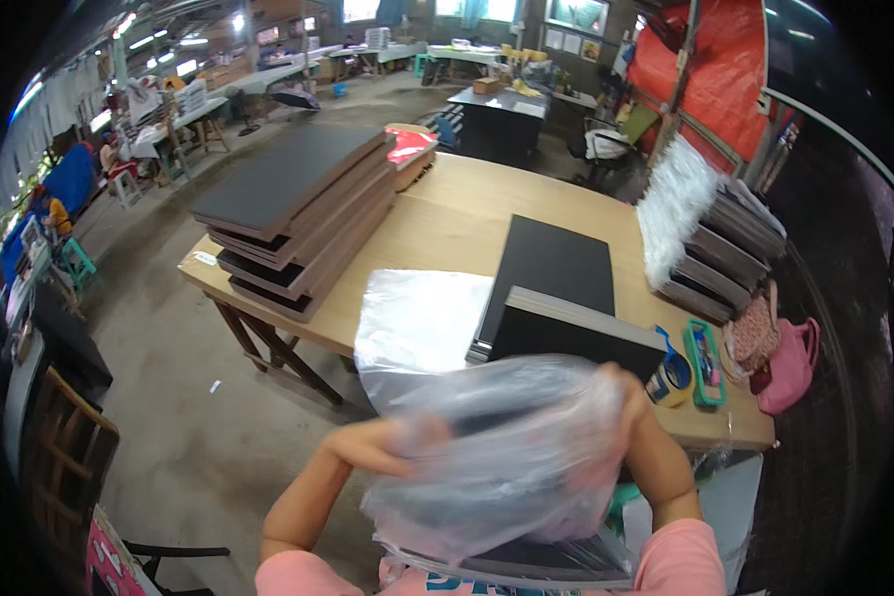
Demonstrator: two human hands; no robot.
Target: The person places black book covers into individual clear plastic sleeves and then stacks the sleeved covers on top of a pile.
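Observation:
A clear plastic bag (497,467) is stretched between my two hands close to my body, smeared by motion. My left hand (392,445) is closed on the bag's left side, its fingertips blurred behind the film. At the upper right corner, my right hand (621,402) grips the bag's edge. Below it a dark flat panel (566,562) shows near my shirt; whether it is inside the bag I cannot tell. Just beyond the bag, a black board (556,260) lies flat, and a thick black-faced one (576,338) rests on its near end.
A tall stack of dark boards (298,189) stands on the wooden table's (447,214) left. A white plastic sheet (422,313) overhangs the near edge. At right are a tape roll (673,372), a green tray of pens (705,363), wrapped panels (710,248) and a pink bag (793,368).

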